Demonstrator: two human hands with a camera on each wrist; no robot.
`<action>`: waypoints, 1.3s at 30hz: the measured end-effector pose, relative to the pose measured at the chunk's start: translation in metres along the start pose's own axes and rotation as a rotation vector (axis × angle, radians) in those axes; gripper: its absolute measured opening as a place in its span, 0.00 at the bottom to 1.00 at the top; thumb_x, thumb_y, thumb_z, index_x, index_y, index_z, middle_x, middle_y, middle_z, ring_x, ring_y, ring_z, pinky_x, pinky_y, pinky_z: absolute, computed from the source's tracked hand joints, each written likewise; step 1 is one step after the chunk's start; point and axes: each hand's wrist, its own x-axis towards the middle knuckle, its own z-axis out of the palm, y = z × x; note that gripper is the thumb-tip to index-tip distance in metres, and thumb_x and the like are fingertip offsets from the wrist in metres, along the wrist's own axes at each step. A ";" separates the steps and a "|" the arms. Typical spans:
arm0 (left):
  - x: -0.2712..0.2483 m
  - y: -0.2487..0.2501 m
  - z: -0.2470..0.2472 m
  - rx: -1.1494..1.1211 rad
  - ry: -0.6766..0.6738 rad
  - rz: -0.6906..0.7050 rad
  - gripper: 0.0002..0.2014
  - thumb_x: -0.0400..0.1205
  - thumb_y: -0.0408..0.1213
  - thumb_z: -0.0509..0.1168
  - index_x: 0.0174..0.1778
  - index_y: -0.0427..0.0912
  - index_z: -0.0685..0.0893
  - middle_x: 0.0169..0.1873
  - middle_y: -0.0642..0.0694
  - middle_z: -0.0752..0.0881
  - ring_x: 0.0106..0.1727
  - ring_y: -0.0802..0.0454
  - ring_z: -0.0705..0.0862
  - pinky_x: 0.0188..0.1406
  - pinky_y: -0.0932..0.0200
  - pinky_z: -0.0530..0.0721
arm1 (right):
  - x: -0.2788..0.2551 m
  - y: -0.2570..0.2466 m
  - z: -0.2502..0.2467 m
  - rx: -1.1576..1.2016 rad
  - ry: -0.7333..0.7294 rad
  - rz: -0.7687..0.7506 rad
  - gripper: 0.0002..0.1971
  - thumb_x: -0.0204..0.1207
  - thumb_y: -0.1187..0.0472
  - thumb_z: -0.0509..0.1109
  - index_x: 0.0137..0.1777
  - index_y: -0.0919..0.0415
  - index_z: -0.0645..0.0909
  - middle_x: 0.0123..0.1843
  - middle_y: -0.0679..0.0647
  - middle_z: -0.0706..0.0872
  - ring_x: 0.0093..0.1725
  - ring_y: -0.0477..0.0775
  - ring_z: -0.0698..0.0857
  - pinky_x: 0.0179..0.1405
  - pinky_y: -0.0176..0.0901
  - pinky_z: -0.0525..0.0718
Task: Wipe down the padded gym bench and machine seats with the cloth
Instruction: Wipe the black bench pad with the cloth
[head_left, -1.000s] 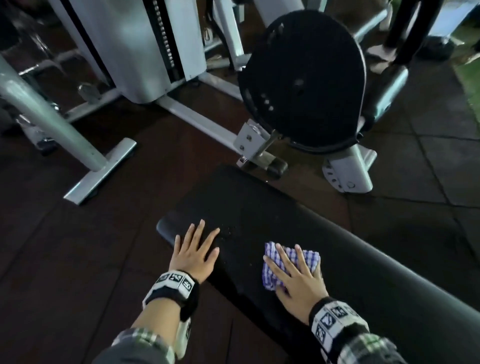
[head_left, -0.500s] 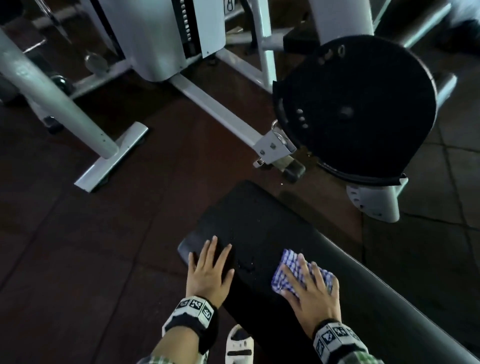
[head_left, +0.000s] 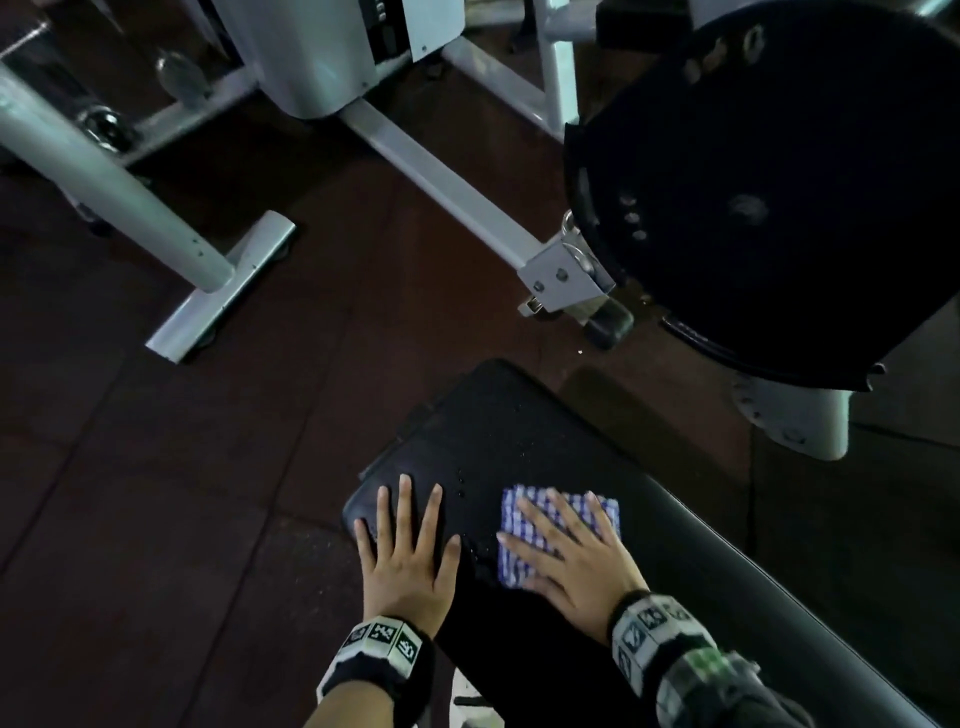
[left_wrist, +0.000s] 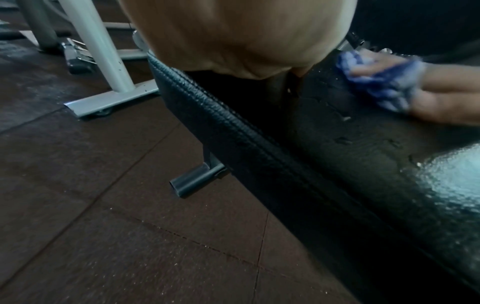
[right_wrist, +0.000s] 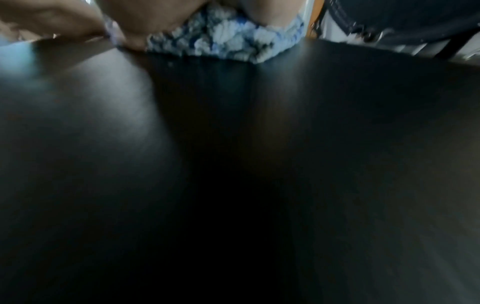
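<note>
We press the blue-and-white checked cloth (head_left: 558, 540) flat under the spread right hand (head_left: 576, 561), left hand (head_left: 408, 561) splayed flat bracing the black padded surface (head_left: 519, 431), sweeping through the droplets (head_left: 460, 483).

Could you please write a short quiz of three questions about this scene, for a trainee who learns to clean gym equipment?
1. True or false: the left hand lies flat on the padded bench with its fingers straight.
2. Which hand presses the checked cloth on the bench? A) left B) right C) both
3. Fill in: small water ____ lie on the pad between the two hands.

Key:
1. True
2. B, the right hand
3. Droplets
</note>
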 end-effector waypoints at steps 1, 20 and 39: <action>0.000 0.000 -0.001 0.011 -0.008 -0.001 0.31 0.85 0.62 0.37 0.84 0.56 0.51 0.85 0.46 0.50 0.84 0.43 0.48 0.78 0.38 0.43 | 0.015 0.006 -0.006 -0.002 0.021 0.003 0.27 0.80 0.37 0.48 0.80 0.34 0.53 0.82 0.45 0.57 0.79 0.59 0.63 0.71 0.68 0.53; -0.001 -0.002 -0.001 0.029 -0.019 -0.015 0.31 0.85 0.62 0.39 0.84 0.56 0.53 0.85 0.46 0.51 0.84 0.43 0.49 0.77 0.38 0.45 | 0.029 0.005 -0.016 0.009 0.074 0.045 0.27 0.81 0.40 0.49 0.79 0.32 0.50 0.84 0.44 0.54 0.81 0.62 0.57 0.72 0.69 0.55; -0.001 -0.003 -0.004 0.020 -0.064 -0.014 0.31 0.85 0.61 0.40 0.84 0.56 0.53 0.84 0.45 0.55 0.84 0.43 0.51 0.76 0.36 0.48 | 0.050 -0.011 -0.021 0.003 0.035 0.100 0.27 0.80 0.42 0.48 0.79 0.32 0.51 0.82 0.47 0.59 0.80 0.63 0.60 0.71 0.70 0.53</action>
